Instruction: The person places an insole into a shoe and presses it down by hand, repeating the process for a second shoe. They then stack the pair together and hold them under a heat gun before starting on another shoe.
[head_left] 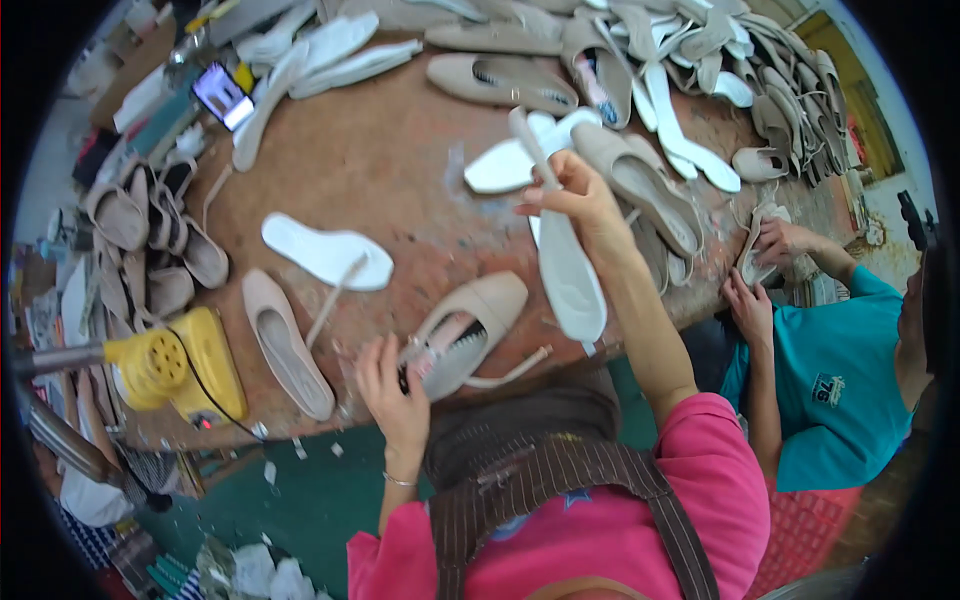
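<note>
My right hand (588, 208) is raised over the table, its fingers and thumb pinching a long pale grey insole (570, 280) by its narrow upper part. The insole's broad end hangs down toward the table's near edge. At the heel of a beige flat shoe (490, 315), my left hand (395, 390) has its fingers along the outside and the thumb by the opening. That shoe lies on the table with a loose strap (515, 370) beside it. Left of it rests another beige shoe (280, 345), and behind that a white insole (325, 255) lies flat.
Shoes and white insoles are heaped along the table's (370, 130) far side. More shoes (140, 230) pile up at left, near a yellow corded device (190, 365) and a phone (222, 95). At right a person in a teal shirt (845, 370) handles a shoe piece.
</note>
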